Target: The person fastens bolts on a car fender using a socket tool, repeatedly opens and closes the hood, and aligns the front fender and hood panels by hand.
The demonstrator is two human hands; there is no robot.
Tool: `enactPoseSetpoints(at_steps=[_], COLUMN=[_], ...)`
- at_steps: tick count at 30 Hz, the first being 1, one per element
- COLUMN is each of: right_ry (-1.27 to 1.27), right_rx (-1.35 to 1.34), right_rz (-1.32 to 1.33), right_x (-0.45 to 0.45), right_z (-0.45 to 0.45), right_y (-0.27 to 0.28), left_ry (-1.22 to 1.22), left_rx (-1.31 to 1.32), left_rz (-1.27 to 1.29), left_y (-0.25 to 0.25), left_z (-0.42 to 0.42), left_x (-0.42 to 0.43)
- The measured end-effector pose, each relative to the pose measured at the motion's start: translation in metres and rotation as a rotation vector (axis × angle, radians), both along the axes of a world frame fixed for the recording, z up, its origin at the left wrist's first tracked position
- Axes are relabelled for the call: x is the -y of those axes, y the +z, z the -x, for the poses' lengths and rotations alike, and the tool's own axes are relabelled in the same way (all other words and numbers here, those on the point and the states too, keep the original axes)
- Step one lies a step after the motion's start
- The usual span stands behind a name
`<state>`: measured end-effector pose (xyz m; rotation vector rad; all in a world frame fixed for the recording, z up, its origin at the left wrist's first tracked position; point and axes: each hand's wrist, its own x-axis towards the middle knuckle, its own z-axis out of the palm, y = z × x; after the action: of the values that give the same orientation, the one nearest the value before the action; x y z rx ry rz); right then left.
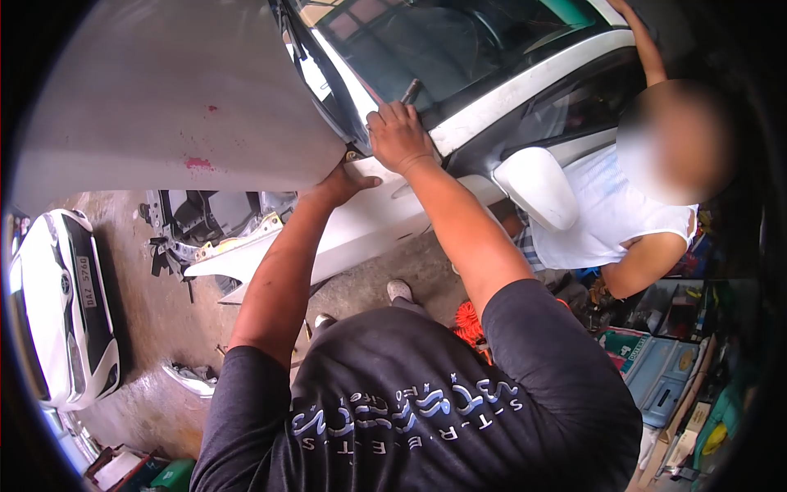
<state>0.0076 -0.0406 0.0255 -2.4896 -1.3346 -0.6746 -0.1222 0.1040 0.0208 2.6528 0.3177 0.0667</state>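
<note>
A white car with its grey hood (164,107) raised is in front of me. My left hand (338,185) rests on the top of the white fender (361,238), close to the hood's rear corner. Its thumb is stretched out along the panel, and the other fingers are partly hidden by the hood edge. Just beyond, my right hand (398,138) is closed around a dark tool (412,90) at the base of the windshield (459,49). Only the tool's upper end sticks out past the fingers, so its kind and working end are hidden.
To the right, a person in a white sleeveless shirt (586,205) is beside the side mirror (537,187). A red coiled hose (469,324) lies on the floor. A blue tool case (668,381) is at lower right. Another white car (70,303) stands at left.
</note>
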Motion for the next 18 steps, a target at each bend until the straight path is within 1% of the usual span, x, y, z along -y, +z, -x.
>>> enactPoseSetpoints(at_steps=[3,6,8,12,14,15,17,18], right_ry=[-0.012,0.003,0.005,0.013,0.011,0.018,0.025,0.019], right_rx=[0.05,0.02,0.016,0.014,0.021,0.0,-0.002,-0.001], right_rz=[0.0,-0.005,0.008,0.014,0.008,0.006,0.02,0.033], right_x=[-0.003,-0.003,-0.003,-0.002,-0.004,-0.004,-0.003,-0.003], right_z=[-0.005,-0.003,-0.006,-0.006,-0.008,-0.008,-0.008,-0.008], right_y=[0.0,-0.004,-0.002,-0.004,-0.003,-0.004,-0.003,-0.004], left_ry=[-0.011,-0.003,0.004,0.014,-0.027,-0.016,0.047,0.069], left_rx=[0.022,0.004,-0.012,-0.03,0.107,0.107,0.221,0.216], left_rz=[0.016,0.009,0.055,0.02,-0.056,-0.061,0.193,0.192], left_y=[0.002,-0.002,0.001,0.005,0.005,0.006,0.003,-0.004], left_z=[-0.003,0.0,-0.002,0.003,0.012,0.018,0.042,0.057], left_x=[-0.003,-0.001,0.0,0.002,0.001,-0.001,-0.002,-0.005])
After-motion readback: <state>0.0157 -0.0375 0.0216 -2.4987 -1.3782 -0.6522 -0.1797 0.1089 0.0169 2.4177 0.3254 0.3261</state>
